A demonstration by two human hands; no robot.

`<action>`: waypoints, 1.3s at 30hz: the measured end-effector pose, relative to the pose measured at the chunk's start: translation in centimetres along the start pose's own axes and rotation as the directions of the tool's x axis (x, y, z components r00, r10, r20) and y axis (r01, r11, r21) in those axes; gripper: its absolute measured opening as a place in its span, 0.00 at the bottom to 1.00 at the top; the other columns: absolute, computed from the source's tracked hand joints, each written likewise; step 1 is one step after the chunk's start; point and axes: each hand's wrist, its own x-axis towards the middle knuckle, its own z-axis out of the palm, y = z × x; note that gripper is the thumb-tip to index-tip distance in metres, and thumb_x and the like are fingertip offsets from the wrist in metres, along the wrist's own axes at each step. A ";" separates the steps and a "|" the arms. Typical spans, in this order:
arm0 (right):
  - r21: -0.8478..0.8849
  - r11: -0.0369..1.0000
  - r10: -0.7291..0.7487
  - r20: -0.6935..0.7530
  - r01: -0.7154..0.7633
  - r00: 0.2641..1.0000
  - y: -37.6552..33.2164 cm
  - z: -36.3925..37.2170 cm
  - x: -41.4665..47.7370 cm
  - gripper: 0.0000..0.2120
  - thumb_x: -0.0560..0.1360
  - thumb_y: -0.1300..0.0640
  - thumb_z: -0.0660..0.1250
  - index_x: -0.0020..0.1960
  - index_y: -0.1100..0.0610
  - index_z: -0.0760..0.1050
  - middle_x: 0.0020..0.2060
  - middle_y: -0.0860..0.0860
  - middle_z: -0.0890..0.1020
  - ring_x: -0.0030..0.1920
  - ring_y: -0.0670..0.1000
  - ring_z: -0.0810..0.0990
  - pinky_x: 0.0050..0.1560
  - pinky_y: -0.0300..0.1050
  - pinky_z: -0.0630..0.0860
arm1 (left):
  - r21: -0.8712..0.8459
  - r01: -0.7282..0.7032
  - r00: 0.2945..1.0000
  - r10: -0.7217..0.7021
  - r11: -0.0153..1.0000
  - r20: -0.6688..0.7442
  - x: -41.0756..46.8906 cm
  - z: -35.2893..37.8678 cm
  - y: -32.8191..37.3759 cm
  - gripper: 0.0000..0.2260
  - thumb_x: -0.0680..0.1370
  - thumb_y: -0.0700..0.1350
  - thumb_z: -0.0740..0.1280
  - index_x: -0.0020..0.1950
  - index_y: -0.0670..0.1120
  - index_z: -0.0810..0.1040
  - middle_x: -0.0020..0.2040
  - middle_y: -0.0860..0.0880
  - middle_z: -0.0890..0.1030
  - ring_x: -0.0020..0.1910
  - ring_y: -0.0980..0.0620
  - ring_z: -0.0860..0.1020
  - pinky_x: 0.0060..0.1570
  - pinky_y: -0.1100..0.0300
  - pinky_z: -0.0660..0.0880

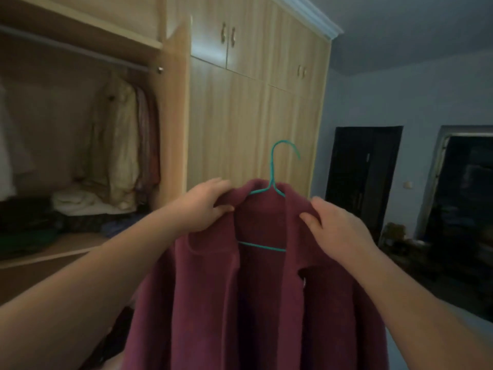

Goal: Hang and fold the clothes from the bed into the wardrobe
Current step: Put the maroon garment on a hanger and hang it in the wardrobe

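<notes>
A maroon coat (256, 303) hangs open-fronted on a teal wire hanger (273, 182), held up in front of me. My left hand (205, 206) grips the coat's left shoulder, fingers curled over the fabric. On the right shoulder, my right hand (336, 225) pinches the cloth near the collar. The hanger's hook points up, free of any rail. The open wardrobe (170, 108) stands to the left, its hanging rail (80, 50) running across the top.
Several garments (125, 145) hang at the right end of the rail. Folded and piled clothes (77, 204) lie on the wardrobe shelf. Closed wardrobe doors (253, 124) are straight ahead. A dark doorway (362, 180) and dark furniture stand at the right.
</notes>
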 end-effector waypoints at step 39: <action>0.661 -0.247 -0.323 0.634 -0.709 0.703 -49.3 31.5 20.5 0.16 0.86 0.52 0.53 0.63 0.60 0.74 0.56 0.59 0.81 0.57 0.55 0.80 0.63 0.48 0.75 | -0.099 0.723 0.653 -0.723 0.684 -0.225 -10.7 -9.1 -44.3 0.14 0.66 0.46 0.78 0.48 0.49 0.78 0.39 0.56 0.78 0.42 0.54 0.76 0.41 0.59 0.69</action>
